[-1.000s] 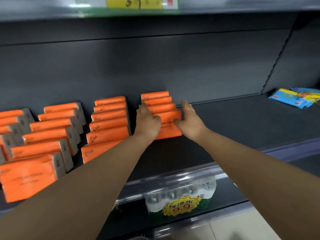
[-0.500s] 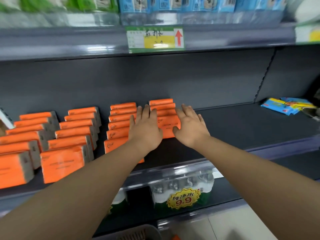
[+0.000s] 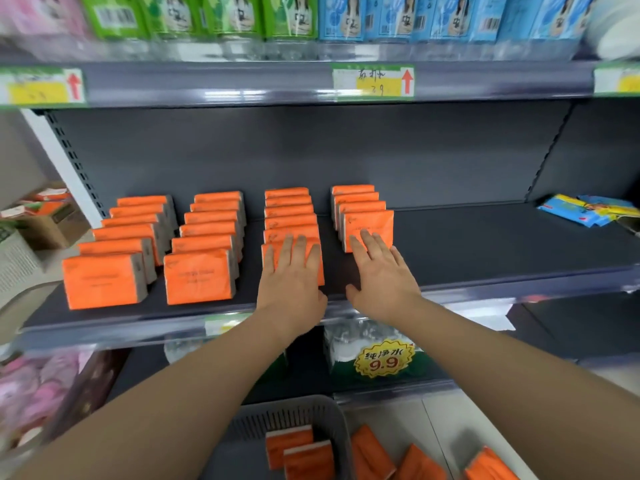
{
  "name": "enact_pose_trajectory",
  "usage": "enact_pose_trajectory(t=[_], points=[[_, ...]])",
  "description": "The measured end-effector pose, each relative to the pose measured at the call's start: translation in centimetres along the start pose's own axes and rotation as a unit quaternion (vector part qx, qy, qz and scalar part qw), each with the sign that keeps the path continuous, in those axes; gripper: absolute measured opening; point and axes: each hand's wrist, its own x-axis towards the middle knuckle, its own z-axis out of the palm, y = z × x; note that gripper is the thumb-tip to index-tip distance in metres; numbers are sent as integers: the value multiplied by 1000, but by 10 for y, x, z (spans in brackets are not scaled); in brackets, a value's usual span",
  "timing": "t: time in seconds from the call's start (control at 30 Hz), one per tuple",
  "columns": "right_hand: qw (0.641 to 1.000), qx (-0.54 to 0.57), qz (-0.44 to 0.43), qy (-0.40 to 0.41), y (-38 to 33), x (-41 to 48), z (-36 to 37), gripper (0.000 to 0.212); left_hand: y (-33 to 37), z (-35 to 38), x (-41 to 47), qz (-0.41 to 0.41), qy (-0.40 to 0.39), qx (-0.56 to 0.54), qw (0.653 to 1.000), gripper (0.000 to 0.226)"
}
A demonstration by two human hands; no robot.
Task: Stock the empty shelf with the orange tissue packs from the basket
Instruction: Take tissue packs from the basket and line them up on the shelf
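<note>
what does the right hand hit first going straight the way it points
The right hand would meet the front orange plastic-wrapped tissue pack of the rightmost row; its fingertips may be touching it now.

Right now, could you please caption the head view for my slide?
Left hand and right hand, open, at the front orange tissue packs on the shelf; more in the basket.

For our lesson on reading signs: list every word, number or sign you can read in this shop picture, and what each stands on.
"纯净水 9.9": yellow starburst sticker on the bottled-water pack, lower shelf.
Red up arrow: price tag on the upper shelf rail; its handwriting is too blurred to read.
Left tag: also a red arrow, rest blurred.
Orange tissue packs: print too faint.
Green packs and blue packs above: print blurred.
</note>
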Motion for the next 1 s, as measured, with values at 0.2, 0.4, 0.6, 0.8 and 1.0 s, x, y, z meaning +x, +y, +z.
enact_pose_trajectory(t=[0.2,0.4,0.6,0.8,1.0], points=[[999,1,-26,-36,-24,-39,22,85,-10,10,-48,2,-30,8,1000,78],[995,9,-53,-88,-49,-73,48,86,-17,32,-89,-17,-54,6,998,79],[990,42,-63,-121,-74,-101,81,88,-26,62,-127,-40,-104,-7,994,80],[984,49,-63,-160,-82,-120,119,92,-36,96,-159,-51,-159,-5,986,79],[973,58,-57,-215,-83,-138,169,91,-40,143,-181,-59,-214,-31,974,74]])
